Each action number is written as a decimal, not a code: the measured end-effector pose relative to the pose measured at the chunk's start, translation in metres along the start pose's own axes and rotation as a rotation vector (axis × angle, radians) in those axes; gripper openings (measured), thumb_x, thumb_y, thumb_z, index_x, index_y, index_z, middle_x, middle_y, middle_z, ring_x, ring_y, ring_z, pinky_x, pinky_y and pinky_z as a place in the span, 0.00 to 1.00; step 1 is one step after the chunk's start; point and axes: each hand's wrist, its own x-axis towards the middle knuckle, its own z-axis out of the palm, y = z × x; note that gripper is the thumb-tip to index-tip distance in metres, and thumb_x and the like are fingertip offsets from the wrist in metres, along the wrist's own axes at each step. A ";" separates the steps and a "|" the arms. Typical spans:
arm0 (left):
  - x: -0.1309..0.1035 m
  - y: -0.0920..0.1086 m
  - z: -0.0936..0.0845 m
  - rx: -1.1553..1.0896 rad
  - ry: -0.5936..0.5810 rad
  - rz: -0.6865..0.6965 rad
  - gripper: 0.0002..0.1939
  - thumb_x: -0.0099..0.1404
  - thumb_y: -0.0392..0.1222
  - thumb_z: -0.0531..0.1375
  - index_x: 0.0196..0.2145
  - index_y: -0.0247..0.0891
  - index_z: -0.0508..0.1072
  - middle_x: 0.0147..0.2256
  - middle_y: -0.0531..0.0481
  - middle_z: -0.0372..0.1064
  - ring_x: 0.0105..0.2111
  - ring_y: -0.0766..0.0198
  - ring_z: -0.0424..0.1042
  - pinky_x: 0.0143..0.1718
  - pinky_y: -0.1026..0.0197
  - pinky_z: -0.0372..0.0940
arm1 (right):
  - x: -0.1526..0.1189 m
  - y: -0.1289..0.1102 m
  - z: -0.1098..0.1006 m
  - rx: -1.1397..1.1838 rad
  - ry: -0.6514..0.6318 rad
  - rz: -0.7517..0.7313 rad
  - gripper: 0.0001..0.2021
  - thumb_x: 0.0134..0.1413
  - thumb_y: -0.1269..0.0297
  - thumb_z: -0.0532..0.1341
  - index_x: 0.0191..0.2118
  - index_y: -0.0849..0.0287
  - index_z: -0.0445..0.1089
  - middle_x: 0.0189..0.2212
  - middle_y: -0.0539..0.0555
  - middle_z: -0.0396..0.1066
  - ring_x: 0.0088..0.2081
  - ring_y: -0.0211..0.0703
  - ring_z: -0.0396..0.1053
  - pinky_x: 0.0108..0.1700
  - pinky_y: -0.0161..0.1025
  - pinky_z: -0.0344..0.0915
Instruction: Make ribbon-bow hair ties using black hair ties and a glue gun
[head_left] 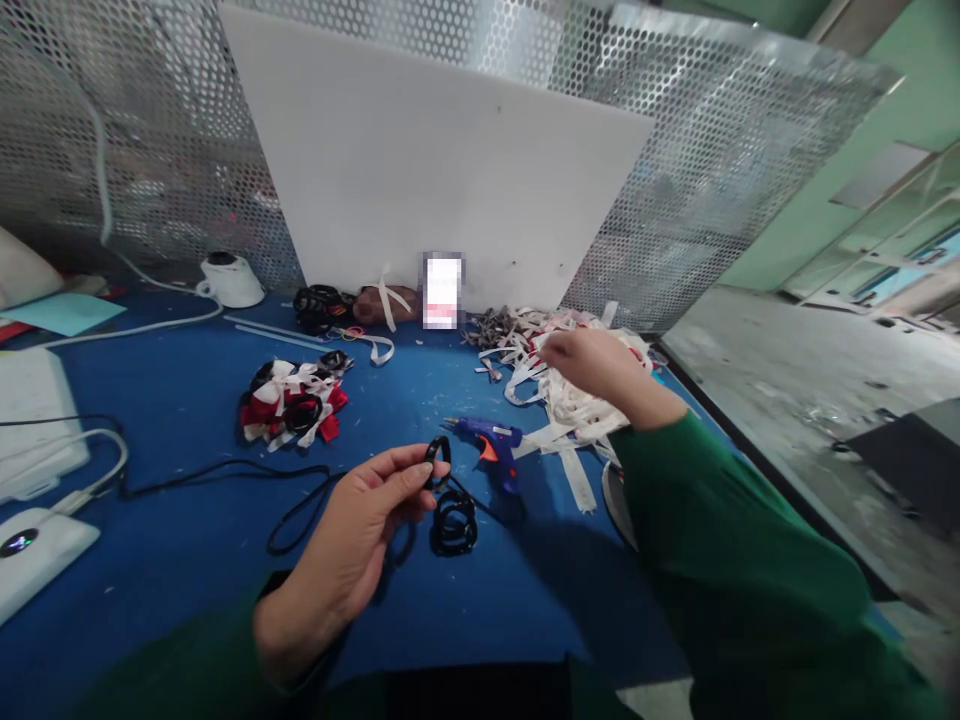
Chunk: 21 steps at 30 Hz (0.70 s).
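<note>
My left hand (367,520) pinches a black hair tie (439,462) between thumb and fingertips, a little above the table. Several more black hair ties (454,522) lie stacked just to its right. A blue glue gun (491,445) with an orange trigger rests behind them, its nozzle pointing left. My right hand (592,368) reaches over a heap of white and cream ribbon strips (577,405). Its fingers are closed and mostly turned away, so what they hold is hidden.
A pile of red, white and black bows (292,402) sits at left on the blue table (225,560). Behind are a white cup (231,280), a blurred bright screen (442,290) and a white board (442,150). Black cord (225,468) crosses the left side near a white device (45,550).
</note>
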 end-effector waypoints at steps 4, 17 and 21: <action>0.002 0.001 0.000 0.022 0.010 -0.007 0.11 0.58 0.32 0.70 0.40 0.34 0.81 0.36 0.44 0.80 0.23 0.73 0.72 0.28 0.72 0.69 | 0.085 0.019 0.021 -0.107 0.027 0.076 0.19 0.66 0.70 0.50 0.49 0.64 0.78 0.46 0.68 0.77 0.46 0.53 0.73 0.45 0.43 0.63; 0.011 -0.007 -0.006 0.047 0.014 -0.094 0.15 0.57 0.40 0.72 0.42 0.35 0.81 0.38 0.44 0.80 0.24 0.73 0.70 0.29 0.71 0.65 | 0.192 0.061 0.104 -0.277 -0.064 0.005 0.20 0.64 0.58 0.63 0.57 0.63 0.68 0.54 0.62 0.70 0.51 0.50 0.72 0.51 0.51 0.72; 0.013 -0.009 -0.008 0.042 0.032 -0.107 0.15 0.56 0.40 0.73 0.42 0.36 0.81 0.37 0.45 0.80 0.24 0.72 0.70 0.30 0.71 0.65 | 0.198 0.065 0.110 -0.268 -0.064 -0.019 0.20 0.65 0.58 0.63 0.57 0.62 0.68 0.55 0.61 0.69 0.51 0.50 0.72 0.51 0.51 0.73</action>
